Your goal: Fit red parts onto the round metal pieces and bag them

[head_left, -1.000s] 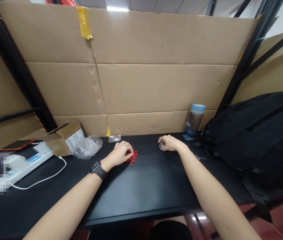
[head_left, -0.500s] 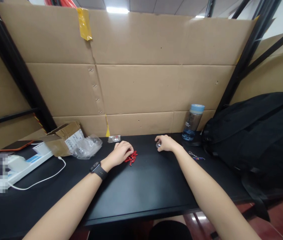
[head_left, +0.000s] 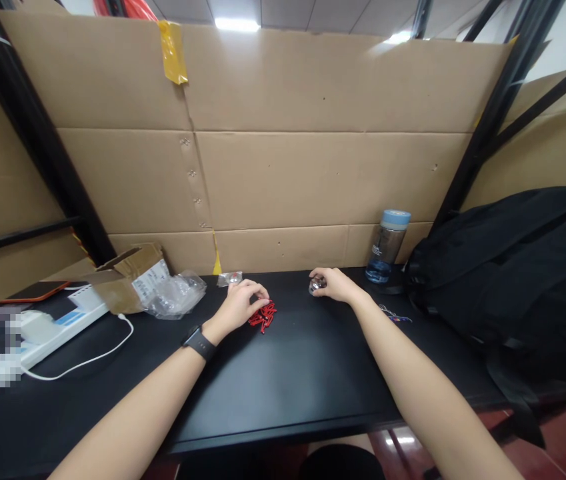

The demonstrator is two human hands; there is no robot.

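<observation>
My left hand [head_left: 243,303], with a black smartwatch [head_left: 199,341] on its wrist, rests at the upper left edge of a loose pile of short red cord-like pieces [head_left: 263,319]. Its thumb and fingertips are brought together in a pinch by the pile; whatever is between them is too small to make out. To the right, my right hand [head_left: 337,285] has its fingers curled round a small, round, clear and shiny object [head_left: 317,285], low over the black table. A small clear packet [head_left: 229,279] lies just behind my left hand.
An opened cardboard box [head_left: 133,273], crumpled clear plastic [head_left: 177,295] and a white power strip [head_left: 67,327] with a cable are on the left. On the right are a water bottle [head_left: 387,247], a small charm with cord [head_left: 393,315] and a black backpack [head_left: 513,267]. Cardboard [head_left: 313,180] walls the back.
The fingers of my right hand have shifted on the round object, so more of it shows. My left hand has moved only slightly at the red pile. The whole view has shifted a little.
</observation>
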